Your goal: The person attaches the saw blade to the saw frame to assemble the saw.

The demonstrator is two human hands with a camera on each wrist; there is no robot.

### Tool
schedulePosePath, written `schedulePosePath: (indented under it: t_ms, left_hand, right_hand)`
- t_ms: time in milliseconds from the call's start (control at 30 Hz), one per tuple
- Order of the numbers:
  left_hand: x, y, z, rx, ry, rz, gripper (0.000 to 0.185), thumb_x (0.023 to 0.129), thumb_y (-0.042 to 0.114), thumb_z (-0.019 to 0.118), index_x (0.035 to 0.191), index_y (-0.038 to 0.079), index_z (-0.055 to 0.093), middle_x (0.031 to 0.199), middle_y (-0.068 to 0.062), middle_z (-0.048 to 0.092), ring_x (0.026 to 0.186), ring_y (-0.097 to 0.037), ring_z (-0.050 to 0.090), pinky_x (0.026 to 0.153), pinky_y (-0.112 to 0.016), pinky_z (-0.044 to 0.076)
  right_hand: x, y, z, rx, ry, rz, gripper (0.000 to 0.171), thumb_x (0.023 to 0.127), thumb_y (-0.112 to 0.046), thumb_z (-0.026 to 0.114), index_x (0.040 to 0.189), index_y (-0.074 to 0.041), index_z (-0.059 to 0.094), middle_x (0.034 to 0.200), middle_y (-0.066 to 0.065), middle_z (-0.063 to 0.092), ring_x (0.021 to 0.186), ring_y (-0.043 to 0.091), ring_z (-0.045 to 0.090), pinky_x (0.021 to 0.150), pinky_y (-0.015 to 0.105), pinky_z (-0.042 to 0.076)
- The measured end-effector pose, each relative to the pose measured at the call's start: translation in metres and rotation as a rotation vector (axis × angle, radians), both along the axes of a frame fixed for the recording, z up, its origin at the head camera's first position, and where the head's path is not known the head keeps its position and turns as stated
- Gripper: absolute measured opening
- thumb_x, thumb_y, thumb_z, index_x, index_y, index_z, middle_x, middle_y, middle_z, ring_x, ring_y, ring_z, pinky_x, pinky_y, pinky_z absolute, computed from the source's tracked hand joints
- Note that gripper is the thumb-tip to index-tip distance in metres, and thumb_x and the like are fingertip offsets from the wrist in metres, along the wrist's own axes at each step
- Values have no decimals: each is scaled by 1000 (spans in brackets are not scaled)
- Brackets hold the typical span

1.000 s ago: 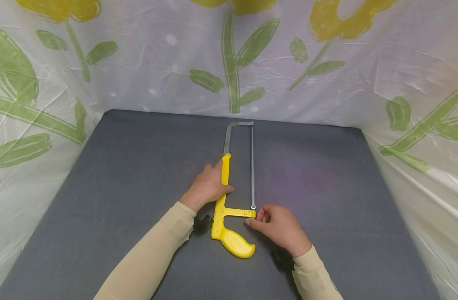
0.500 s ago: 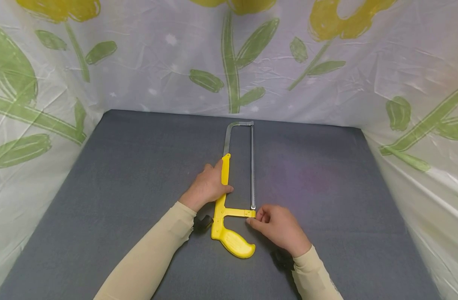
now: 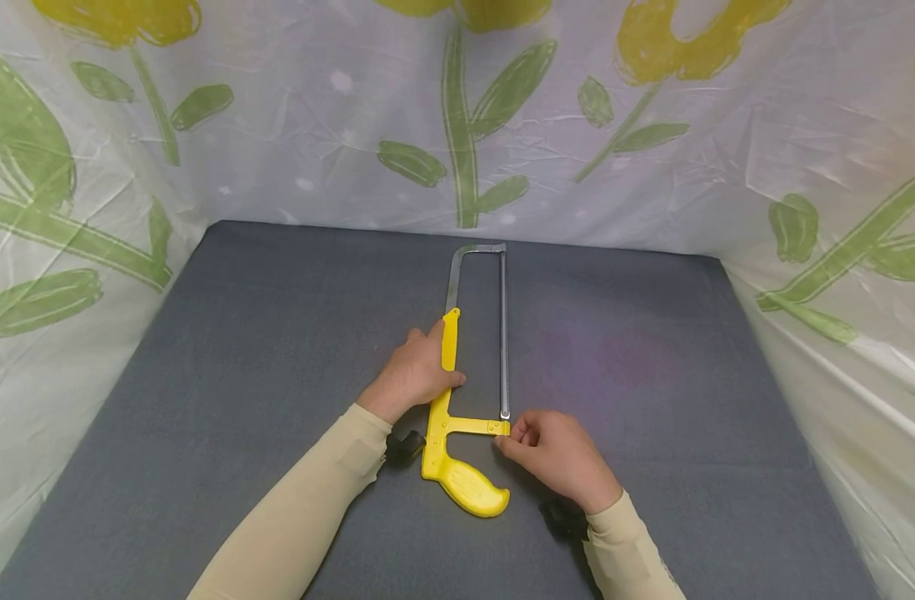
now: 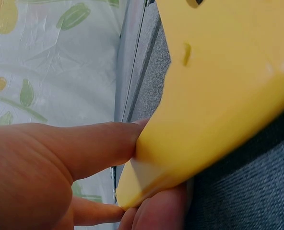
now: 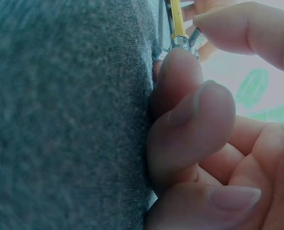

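Observation:
A hacksaw (image 3: 470,487) with a yellow handle and frame lies on the dark table, its silver blade bar (image 3: 505,333) on the right side. My left hand (image 3: 412,371) grips the yellow spine of the frame, thumb over the inner edge; the left wrist view shows the yellow frame (image 4: 204,96) between thumb and fingers. At the lower end of the blade, my right hand (image 3: 558,454) has thumb and curled fingers at a small metal wing nut (image 5: 181,42). In the right wrist view the thumb touches one wing, and the fingers partly hide the nut.
Dark grey cloth covers the table (image 3: 277,292). A white curtain (image 3: 315,108) with yellow flowers and green leaves hangs behind and along both sides. Dark wrist devices sit below each hand.
My right thumb tip has shifted very slightly to the right at the wing nut. The left hand keeps its grip, and the hacksaw stays in place.

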State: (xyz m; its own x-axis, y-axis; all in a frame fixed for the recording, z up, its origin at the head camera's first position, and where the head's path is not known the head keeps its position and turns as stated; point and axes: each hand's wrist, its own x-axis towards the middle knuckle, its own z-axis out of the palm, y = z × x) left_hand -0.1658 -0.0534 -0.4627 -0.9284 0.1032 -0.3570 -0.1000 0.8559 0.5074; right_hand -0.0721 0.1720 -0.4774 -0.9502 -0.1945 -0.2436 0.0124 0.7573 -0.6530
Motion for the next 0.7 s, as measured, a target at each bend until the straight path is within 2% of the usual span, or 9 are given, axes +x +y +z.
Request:
schedulePosePath:
  t_ms: [700]
  left_hand:
    - [0, 0, -1, 12, -13, 7, 106, 93, 34, 86, 174, 12, 21, 139, -24, 51, 94, -28, 64, 80, -37, 61]
  right_hand:
    - [0, 0, 2, -3, -9, 12, 16, 93, -29, 77, 81, -22, 70, 67, -9, 59, 60, 10, 49, 56, 26, 36]
